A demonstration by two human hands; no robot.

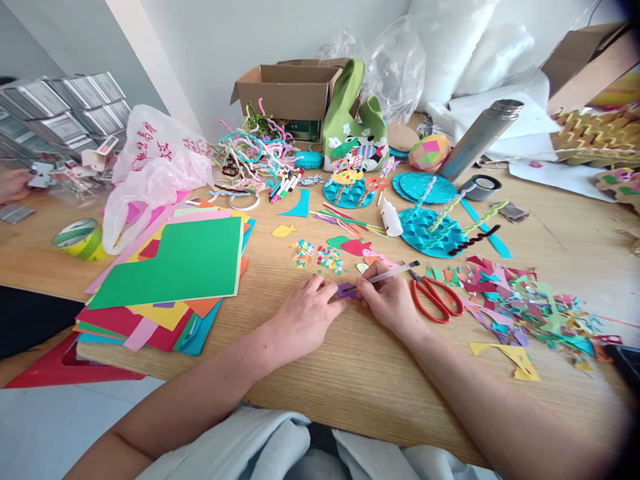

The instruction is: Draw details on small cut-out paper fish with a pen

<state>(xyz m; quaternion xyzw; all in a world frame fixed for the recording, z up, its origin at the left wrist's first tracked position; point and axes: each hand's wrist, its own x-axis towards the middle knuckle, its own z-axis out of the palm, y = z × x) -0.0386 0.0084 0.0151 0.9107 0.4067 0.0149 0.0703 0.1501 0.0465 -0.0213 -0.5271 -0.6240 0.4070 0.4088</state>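
My right hand is closed around a pen with a pale barrel and a dark end, its tip down at a small purple paper piece. Thumb and fingers of my left hand hold that piece against the table from the left. Beyond my hands lie paper fish in red, green and pink, plus two little heaps of confetti dots. A yellow paper fish is farther left. Red-handled scissors rest just right of my right hand.
Coloured paper sheets are stacked at left, near green-yellow tape. Paper scraps spread at right. Behind stand blue discs with pipe cleaners, a glue bottle, a steel flask and a green bag. Another person's hand shows far left.
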